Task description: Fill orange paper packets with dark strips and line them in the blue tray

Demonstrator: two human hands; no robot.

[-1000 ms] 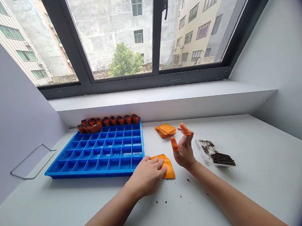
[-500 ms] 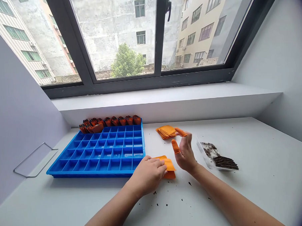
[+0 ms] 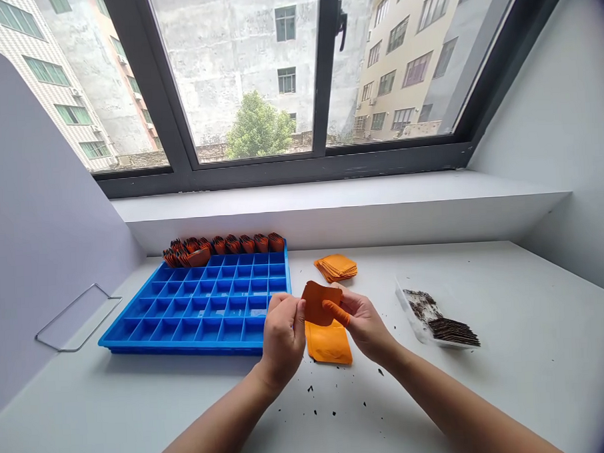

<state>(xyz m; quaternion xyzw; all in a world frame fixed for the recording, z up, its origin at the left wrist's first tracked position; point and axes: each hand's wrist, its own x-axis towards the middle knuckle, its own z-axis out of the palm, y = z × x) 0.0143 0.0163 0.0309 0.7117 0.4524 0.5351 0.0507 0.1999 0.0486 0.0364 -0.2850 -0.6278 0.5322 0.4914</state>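
An orange pouch (image 3: 314, 303) is pinched at its left side by the left hand (image 3: 282, 329) and at its right by the right hand (image 3: 363, 322) (whose thumb is covered by an orange finger cot (image 3: 337, 313)). The pouch is held over yellow-orange packets (image 3: 331, 347) on the white table (image 3: 532, 350), beside the blue tray (image 3: 184, 350).

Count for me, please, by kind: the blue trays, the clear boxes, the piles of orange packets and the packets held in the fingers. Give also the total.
Blue tray: 1
Clear box: 1
Piles of orange packets: 2 (far pile, near pile)
Packet held by fingers of the left hand and right hand: 1
Total: 5
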